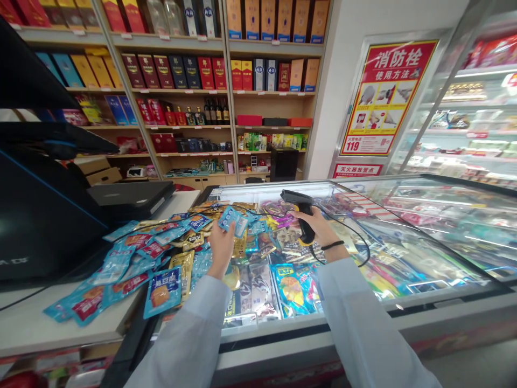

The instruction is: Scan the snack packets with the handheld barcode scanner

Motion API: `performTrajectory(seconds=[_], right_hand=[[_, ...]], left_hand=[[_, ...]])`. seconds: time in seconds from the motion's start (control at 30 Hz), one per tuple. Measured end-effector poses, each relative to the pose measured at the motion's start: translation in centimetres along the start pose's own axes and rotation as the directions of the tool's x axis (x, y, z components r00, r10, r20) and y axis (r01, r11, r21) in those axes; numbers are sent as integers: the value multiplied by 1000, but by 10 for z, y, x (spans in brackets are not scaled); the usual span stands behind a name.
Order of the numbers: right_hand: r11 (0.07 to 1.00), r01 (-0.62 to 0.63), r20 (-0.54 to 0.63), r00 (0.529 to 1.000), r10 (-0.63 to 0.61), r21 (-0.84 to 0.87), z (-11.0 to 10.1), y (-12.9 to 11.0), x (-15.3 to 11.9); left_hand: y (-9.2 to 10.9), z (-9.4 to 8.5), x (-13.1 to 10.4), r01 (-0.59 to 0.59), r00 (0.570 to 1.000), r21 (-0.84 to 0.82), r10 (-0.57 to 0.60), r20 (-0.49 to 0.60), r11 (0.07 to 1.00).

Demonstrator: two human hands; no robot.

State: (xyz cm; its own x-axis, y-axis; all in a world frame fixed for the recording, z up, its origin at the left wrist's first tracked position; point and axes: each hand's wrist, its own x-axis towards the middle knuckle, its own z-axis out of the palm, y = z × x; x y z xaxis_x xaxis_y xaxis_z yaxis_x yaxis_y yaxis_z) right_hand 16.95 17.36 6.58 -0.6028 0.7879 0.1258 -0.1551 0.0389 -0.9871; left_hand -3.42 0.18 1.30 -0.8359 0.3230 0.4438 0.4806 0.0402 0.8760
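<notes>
My left hand (222, 245) pinches a small light-blue snack packet (234, 221), with its printed face turned up, above the glass top of a freezer. Gripped in my right hand (319, 223) is a black barcode scanner (304, 211), its head pointing left towards the packet. A black cable (365, 242) loops from the scanner's handle. Left of my left hand, many blue snack packets (161, 291) with red or dark-blue labels lie in a loose heap, partly on the counter and partly on the freezer. Gold packets (183, 269) are mixed among them.
The chest freezer (283, 334) has wrapped ice creams under its glass. A white counter (24, 328) with a black checkout terminal (44, 210) stands at the left. Shelves (169, 40) of boxed bottles line the back. A lit display fridge (476, 124) is at the right.
</notes>
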Motion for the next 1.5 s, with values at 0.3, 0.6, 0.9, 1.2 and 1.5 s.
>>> performTrajectory(seconds=[0.3, 0.6, 0.9, 1.2, 1.5], right_hand=[[975, 27, 191, 982, 16, -222, 17, 7, -15], [804, 194, 206, 974, -91, -561, 27, 20, -16], [774, 191, 205, 975, -81, -604, 29, 16, -17], [797, 205, 266, 962, -58, -568, 28, 15, -19], [825, 223, 305, 950, -66, -519, 28, 16, -18]], left_hand=[[11, 1, -6, -93, 994, 46, 91, 56, 995], [4, 1, -5, -109, 990, 67, 102, 102, 992], [6, 0, -6, -145, 987, 73, 139, 80, 987], [9, -1, -5, -142, 989, 139, 134, 63, 980], [12, -2, -6, -140, 987, 128, 129, 91, 982]])
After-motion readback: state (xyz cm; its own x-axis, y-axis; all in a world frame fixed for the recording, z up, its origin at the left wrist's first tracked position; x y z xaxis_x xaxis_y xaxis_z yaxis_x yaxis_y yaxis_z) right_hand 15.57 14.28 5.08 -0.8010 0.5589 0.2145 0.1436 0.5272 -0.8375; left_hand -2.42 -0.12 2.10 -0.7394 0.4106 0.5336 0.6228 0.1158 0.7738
